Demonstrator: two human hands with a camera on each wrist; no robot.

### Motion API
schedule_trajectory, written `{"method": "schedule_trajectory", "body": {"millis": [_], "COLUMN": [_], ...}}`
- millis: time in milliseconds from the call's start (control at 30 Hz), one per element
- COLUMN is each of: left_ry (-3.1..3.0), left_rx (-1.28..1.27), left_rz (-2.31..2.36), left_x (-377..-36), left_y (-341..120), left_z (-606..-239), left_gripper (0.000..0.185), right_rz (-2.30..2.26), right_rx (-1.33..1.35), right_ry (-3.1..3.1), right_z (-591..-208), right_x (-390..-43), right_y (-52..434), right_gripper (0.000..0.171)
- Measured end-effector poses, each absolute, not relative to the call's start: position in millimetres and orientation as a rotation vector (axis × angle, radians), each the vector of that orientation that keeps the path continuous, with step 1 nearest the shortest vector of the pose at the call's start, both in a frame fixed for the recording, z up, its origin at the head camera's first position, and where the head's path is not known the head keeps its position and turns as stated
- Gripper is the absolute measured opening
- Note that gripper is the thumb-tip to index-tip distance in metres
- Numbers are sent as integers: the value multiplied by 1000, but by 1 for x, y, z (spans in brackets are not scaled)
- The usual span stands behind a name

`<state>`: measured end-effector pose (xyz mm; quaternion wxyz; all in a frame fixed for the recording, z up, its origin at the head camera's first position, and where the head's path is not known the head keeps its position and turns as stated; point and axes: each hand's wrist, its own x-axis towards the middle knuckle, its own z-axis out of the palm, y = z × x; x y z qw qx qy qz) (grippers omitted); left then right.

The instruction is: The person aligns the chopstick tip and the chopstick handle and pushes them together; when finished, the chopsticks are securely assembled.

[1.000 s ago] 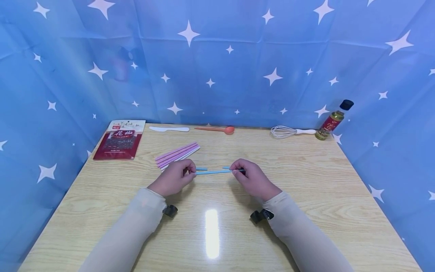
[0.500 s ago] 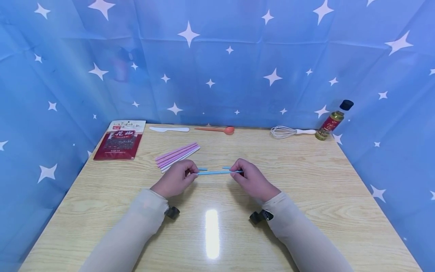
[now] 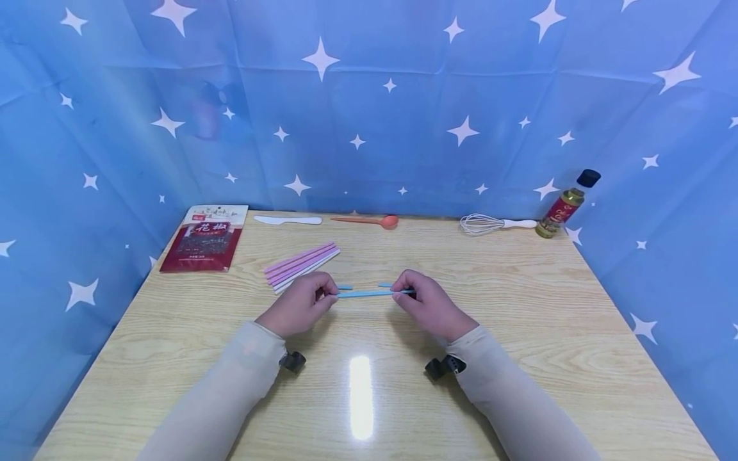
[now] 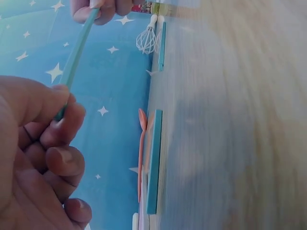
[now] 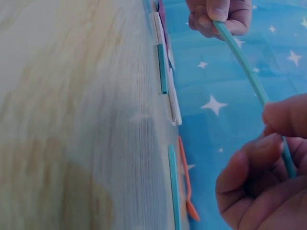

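- Two arms enter from the bottom edge in the head view; both hands bare, no gloves, rings or watch visible.
- Left sleeve [image 3: 219, 397]: long, pale beige, thin smooth fabric, slightly sheer, ends at the wrist in a snug cuff.
- Right sleeve [image 3: 513, 403]: same pale beige fabric, same cut, soft folds along the forearm.
- Small black device [image 3: 292, 361] under the left wrist, blocky, mounted at the cuff.
- Matching black device [image 3: 444, 366] under the right wrist; a lighter marking on its face, too small to read.
- Left hand [image 4: 33, 158], wrist view: fingernails short, unpainted.
- Right hand [image 5: 261, 187], wrist view: nails likewise short and plain.
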<state>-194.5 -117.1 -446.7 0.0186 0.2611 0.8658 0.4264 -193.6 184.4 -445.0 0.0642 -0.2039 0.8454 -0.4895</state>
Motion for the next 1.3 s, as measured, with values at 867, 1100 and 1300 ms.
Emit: {"method": "schedule_trajectory", "body": {"millis": [867,1100,1300], "left_ry": [2945,2905,2886], "left_rx": [23,-36,-83], "left_rz": [816,711,680], "left_x": [-215,-212,-212], "left_y": [-155,-157,-157], "left_z": [-453,-450,-447], "left_gripper": [16,17,5], "right_rz": [-1486,-1469,-1464], "right_rx": [-327,-338,-312], "right_ry": [2654,2666,2657], "right_z": [-447,-447,-447], "right_x": [-200,-201,-201], "right_y": [191,191,191], "right_gripper": [14,18,15]}}
